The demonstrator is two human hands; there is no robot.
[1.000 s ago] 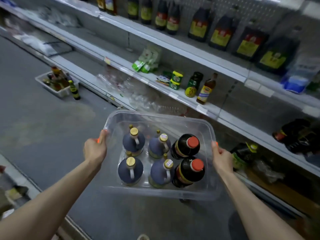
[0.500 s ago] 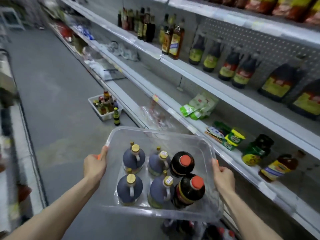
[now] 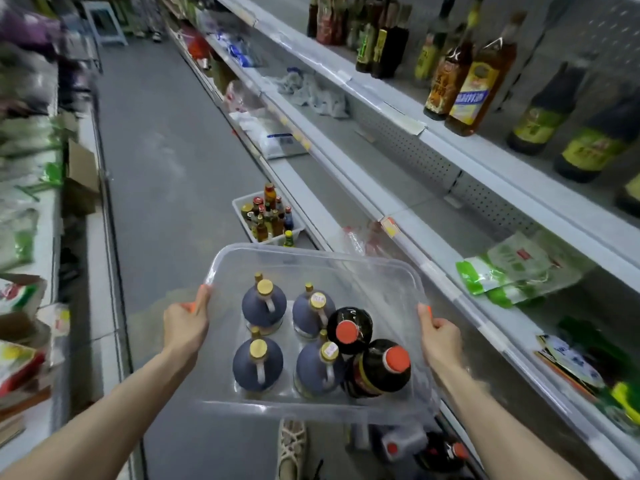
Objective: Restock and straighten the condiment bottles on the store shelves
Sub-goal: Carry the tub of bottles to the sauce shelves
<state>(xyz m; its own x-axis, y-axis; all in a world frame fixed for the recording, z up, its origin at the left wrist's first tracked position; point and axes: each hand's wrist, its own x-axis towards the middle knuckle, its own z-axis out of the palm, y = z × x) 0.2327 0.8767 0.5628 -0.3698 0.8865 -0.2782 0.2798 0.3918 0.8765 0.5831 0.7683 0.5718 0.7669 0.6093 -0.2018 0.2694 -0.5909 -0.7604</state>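
Left hand [image 3: 185,325] and right hand [image 3: 441,336] clasp opposite sides of a clear plastic tub [image 3: 311,252], fingers [image 3: 202,299] hooked on its rim; the six condiment bottles [image 3: 263,306] inside look heavy, slide-prone.

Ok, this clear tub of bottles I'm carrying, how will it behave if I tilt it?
The clear tub looks thin-walled, so it probably flexes under six bottles; the left hand and right hand gripping opposite rims seems wise. The near red-capped bottle leans, so the load likely slides if tilted.
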